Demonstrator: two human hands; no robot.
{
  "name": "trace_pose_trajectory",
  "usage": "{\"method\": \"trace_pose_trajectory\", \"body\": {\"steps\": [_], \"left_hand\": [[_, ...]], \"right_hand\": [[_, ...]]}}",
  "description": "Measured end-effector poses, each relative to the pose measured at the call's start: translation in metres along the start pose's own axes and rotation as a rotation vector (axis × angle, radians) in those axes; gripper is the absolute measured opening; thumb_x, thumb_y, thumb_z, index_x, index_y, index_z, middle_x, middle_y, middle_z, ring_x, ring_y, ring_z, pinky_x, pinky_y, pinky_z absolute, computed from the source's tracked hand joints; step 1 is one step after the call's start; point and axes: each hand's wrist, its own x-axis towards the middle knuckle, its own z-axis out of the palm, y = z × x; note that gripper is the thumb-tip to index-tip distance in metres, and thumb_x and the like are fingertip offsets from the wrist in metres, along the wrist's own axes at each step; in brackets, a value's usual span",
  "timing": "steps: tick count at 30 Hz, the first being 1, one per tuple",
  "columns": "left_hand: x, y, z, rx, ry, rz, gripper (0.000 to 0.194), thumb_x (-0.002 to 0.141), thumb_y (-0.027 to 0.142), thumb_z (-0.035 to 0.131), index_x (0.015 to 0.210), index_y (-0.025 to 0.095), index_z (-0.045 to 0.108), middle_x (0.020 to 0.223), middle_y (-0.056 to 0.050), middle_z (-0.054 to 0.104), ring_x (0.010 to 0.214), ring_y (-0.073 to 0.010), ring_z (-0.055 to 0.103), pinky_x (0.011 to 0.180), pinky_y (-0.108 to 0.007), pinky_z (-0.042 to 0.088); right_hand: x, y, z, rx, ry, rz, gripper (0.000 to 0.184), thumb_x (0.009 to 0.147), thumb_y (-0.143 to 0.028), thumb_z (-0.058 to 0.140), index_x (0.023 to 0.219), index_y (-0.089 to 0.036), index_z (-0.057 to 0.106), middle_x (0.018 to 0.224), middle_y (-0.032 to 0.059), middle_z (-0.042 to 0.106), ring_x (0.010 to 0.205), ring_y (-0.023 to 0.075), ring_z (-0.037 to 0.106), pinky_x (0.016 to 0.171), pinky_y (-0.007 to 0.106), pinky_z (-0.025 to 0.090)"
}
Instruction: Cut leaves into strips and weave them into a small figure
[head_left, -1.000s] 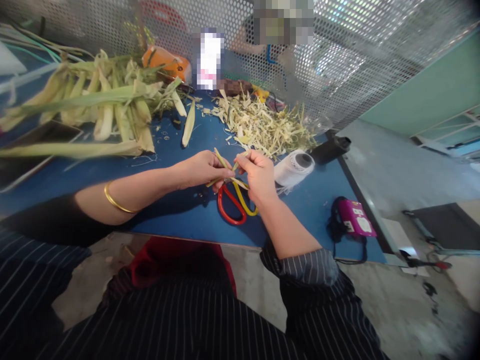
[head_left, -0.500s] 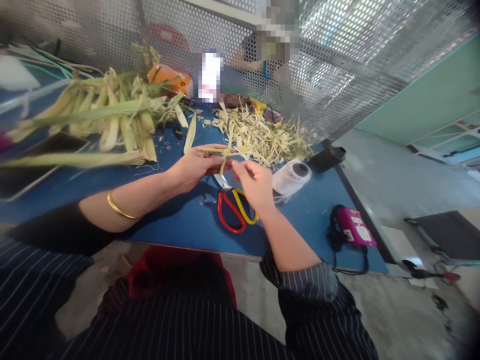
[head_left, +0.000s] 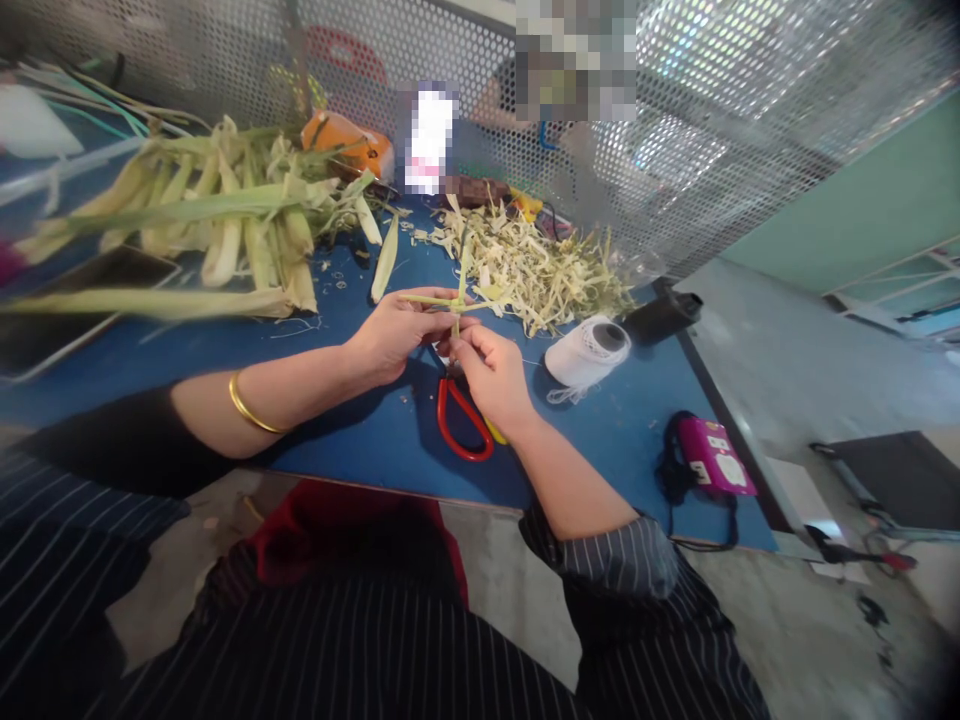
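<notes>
My left hand [head_left: 394,335], closed, pinches a small cross of pale green corn husk strips [head_left: 460,285] at its middle. One strip points up, others stick out to the sides. On the lower strip of the cross, my right hand [head_left: 491,370] is also closed, thumb against fingers. Below the hands lie scissors [head_left: 466,445] with one red and one yellow handle; the right hand covers most of the yellow one. A cone of white thread [head_left: 581,362] stands to the right, and a thin thread seems to run from it toward my right hand.
Corn husks [head_left: 225,235] lie piled at the left over a dark tray-like panel [head_left: 112,270]. Shredded husk [head_left: 540,265] is heaped behind my hands. A black cylinder [head_left: 667,318] and a magenta power strip [head_left: 716,455] are at right. Beyond perforated metal mesh [head_left: 480,60] sits another person.
My right hand has moved left and down onto the lower strip and now hides more of the yellow scissor handle. The left hand keeps its hold, and the view has shifted slightly.
</notes>
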Motion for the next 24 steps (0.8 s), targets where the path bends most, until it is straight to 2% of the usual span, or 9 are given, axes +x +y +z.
{"method": "trace_pose_trajectory", "body": {"steps": [4,9,12,14,15,17,20,24], "left_hand": [[0.000,0.002,0.000,0.014,0.018,-0.007,0.026,0.072,0.008,0.068,0.098,0.009,0.067,0.083,-0.008,0.073,0.062,-0.0113,0.063,0.056,-0.024,0.048],[0.001,0.012,-0.002,0.073,0.017,-0.098,0.030,0.071,0.008,0.068,0.101,0.010,0.067,0.079,-0.007,0.072,0.062,-0.0113,0.064,0.059,-0.024,0.050],[0.002,0.017,-0.006,0.103,0.006,-0.151,0.032,0.070,0.012,0.069,0.102,0.011,0.068,0.075,-0.006,0.072,0.064,-0.0118,0.064,0.061,-0.023,0.051],[0.003,0.017,-0.008,0.126,-0.023,-0.185,0.031,0.070,0.015,0.070,0.100,0.012,0.069,0.071,-0.006,0.070,0.064,-0.0130,0.064,0.063,-0.025,0.051],[0.003,0.016,-0.009,0.135,-0.035,-0.192,0.028,0.070,0.017,0.070,0.098,0.012,0.070,0.069,-0.005,0.068,0.062,-0.0130,0.063,0.062,-0.026,0.051],[0.003,0.014,-0.010,0.145,-0.031,-0.180,0.022,0.071,0.020,0.071,0.092,0.013,0.071,0.062,-0.003,0.064,0.058,-0.0115,0.058,0.059,-0.026,0.049],[0.002,0.010,-0.010,0.201,-0.014,-0.138,0.015,0.071,0.026,0.074,0.080,0.015,0.071,0.056,-0.001,0.059,0.052,-0.0093,0.052,0.053,-0.024,0.044],[0.003,0.004,-0.010,0.340,-0.016,-0.100,0.020,0.070,0.035,0.075,0.069,0.016,0.070,0.066,-0.005,0.066,0.058,-0.0114,0.058,0.054,-0.024,0.044]], "right_hand": [[-0.001,0.002,0.004,-0.042,0.000,-0.024,0.024,0.089,-0.028,0.048,0.068,-0.019,0.054,0.073,0.0008,0.062,0.068,0.0126,0.054,0.068,0.026,0.042],[-0.002,-0.001,0.003,-0.200,0.002,-0.073,0.028,0.092,-0.035,0.045,0.070,-0.020,0.054,0.073,0.0002,0.062,0.068,0.0125,0.055,0.069,0.026,0.041],[-0.002,-0.003,-0.006,-0.394,0.178,-0.146,0.030,0.092,-0.042,0.047,0.073,-0.020,0.054,0.073,0.0004,0.059,0.065,0.0122,0.053,0.066,0.026,0.040],[-0.001,-0.002,-0.013,-0.493,0.338,-0.177,0.026,0.091,-0.044,0.049,0.085,-0.020,0.056,0.086,0.0029,0.059,0.063,0.0112,0.052,0.064,0.027,0.040],[0.000,-0.001,-0.015,-0.538,0.369,-0.182,0.027,0.091,-0.045,0.050,0.092,-0.019,0.057,0.093,0.0045,0.059,0.062,0.0108,0.052,0.063,0.027,0.039],[0.002,0.001,-0.016,-0.636,0.292,-0.188,0.028,0.092,-0.045,0.048,0.100,-0.020,0.058,0.100,0.0056,0.059,0.064,0.0113,0.053,0.061,0.027,0.037],[0.001,0.003,-0.011,-0.788,0.103,-0.198,0.032,0.096,-0.041,0.038,0.086,-0.019,0.059,0.084,0.0041,0.060,0.067,0.0137,0.053,0.061,0.028,0.031],[0.000,0.000,-0.004,-0.917,0.054,-0.209,0.034,0.098,-0.033,0.033,0.079,-0.018,0.057,0.078,0.0042,0.061,0.063,0.0139,0.050,0.061,0.030,0.025]]}}
